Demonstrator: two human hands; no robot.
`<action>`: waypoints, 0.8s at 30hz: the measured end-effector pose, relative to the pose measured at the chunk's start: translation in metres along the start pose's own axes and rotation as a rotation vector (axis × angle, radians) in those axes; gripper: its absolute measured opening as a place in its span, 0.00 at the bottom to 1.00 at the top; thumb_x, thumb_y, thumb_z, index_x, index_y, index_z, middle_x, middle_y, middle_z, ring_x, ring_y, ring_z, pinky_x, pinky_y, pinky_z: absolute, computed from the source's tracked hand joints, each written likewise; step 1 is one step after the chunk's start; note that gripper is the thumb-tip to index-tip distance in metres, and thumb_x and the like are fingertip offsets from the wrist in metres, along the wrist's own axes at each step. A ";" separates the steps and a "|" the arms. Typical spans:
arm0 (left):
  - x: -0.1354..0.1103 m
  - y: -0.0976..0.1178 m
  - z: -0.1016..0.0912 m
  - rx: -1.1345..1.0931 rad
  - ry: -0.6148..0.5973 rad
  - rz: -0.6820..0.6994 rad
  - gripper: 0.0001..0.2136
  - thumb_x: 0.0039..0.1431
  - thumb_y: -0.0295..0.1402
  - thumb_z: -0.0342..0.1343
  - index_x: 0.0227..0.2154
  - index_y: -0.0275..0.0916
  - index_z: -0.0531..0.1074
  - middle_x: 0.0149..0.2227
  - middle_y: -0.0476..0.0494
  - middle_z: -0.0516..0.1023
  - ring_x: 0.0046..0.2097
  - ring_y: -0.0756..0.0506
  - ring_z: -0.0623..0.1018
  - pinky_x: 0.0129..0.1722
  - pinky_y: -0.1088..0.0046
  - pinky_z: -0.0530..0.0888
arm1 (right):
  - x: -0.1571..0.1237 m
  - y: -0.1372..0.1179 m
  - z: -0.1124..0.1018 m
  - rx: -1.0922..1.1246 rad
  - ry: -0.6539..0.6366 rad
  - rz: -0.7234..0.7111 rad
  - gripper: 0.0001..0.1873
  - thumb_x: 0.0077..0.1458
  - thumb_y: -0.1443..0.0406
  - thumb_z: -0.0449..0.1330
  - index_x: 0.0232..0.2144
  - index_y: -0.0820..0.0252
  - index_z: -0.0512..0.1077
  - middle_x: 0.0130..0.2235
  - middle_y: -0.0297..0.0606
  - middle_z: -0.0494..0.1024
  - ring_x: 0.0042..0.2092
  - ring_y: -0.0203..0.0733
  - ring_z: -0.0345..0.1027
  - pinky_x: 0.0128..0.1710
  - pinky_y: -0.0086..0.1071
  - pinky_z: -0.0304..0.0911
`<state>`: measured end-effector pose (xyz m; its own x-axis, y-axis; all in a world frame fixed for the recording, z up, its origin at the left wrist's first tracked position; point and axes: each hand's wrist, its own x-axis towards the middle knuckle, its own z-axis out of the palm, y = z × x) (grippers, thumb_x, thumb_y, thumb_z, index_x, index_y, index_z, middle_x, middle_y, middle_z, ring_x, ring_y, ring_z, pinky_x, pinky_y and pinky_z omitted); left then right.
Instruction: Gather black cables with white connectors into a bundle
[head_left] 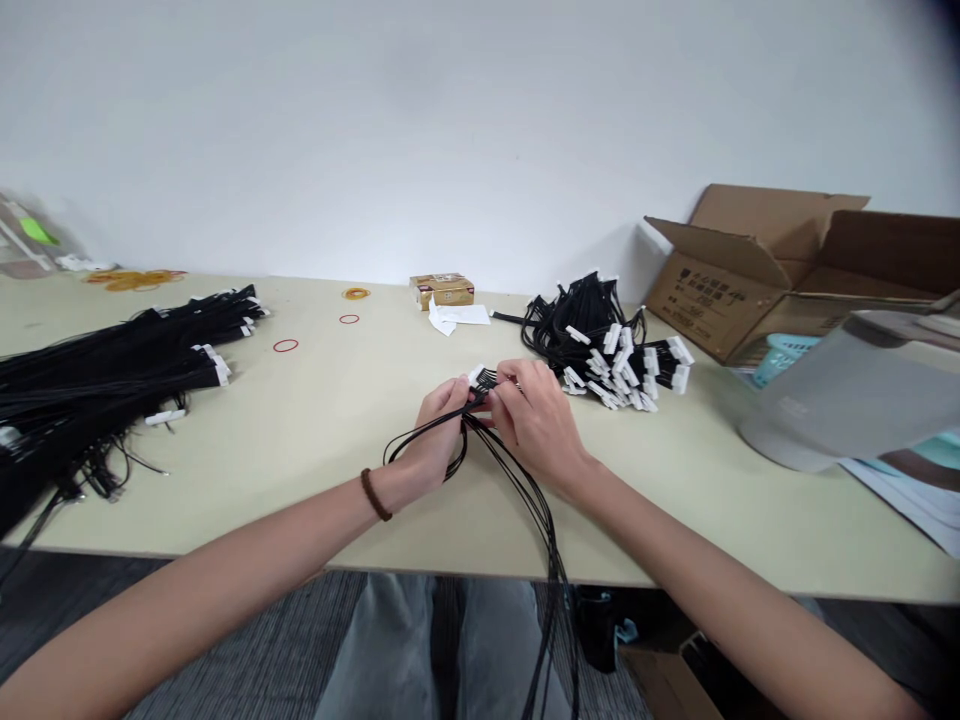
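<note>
Over the middle of the table, both my hands work on one black cable harness (541, 512) with a white connector (475, 376) at its upper end. My left hand (439, 425), with a brown bracelet at the wrist, pinches the harness just below the connector. My right hand (536, 415) has its fingers closed on the thin black wires beside the connector; its fingertips are partly hidden. A few wires loop around the left hand, while the rest hang over the table's front edge. Behind the right hand lies a pile of black harnesses (581, 312) with white connectors.
More black harnesses (135, 365) lie in a long heap at the left. Red rubber bands (286, 346), yellow rubber bands (356, 294) and a small gold box (442, 290) sit toward the wall. An open cardboard box (712, 300) and a grey container (832, 400) stand at right.
</note>
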<state>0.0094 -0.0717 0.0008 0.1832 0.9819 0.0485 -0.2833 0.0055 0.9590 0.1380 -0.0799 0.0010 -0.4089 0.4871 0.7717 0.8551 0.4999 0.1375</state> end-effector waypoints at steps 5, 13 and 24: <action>0.001 -0.003 -0.001 0.021 0.010 0.013 0.10 0.54 0.39 0.49 0.26 0.36 0.65 0.27 0.49 0.67 0.30 0.52 0.67 0.32 0.77 0.66 | -0.001 0.000 0.000 -0.011 -0.002 -0.011 0.05 0.56 0.70 0.48 0.28 0.59 0.61 0.37 0.41 0.66 0.36 0.41 0.52 0.32 0.33 0.50; -0.002 0.002 0.001 -0.012 -0.016 0.002 0.09 0.55 0.37 0.48 0.26 0.37 0.66 0.27 0.48 0.69 0.31 0.51 0.68 0.32 0.75 0.66 | -0.001 0.000 0.000 -0.029 -0.015 -0.011 0.05 0.56 0.69 0.48 0.29 0.59 0.62 0.37 0.41 0.65 0.36 0.40 0.52 0.33 0.32 0.50; 0.004 0.006 -0.008 -0.205 -0.132 -0.271 0.05 0.54 0.35 0.51 0.28 0.39 0.64 0.33 0.42 0.77 0.33 0.45 0.76 0.39 0.66 0.68 | 0.001 0.052 -0.011 -0.182 0.151 -0.072 0.10 0.53 0.73 0.50 0.38 0.60 0.64 0.38 0.42 0.68 0.38 0.42 0.57 0.35 0.34 0.54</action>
<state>0.0004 -0.0661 0.0046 0.3939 0.9066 -0.1515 -0.3877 0.3134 0.8669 0.1856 -0.0610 0.0156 -0.4301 0.3358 0.8380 0.8745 0.3853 0.2945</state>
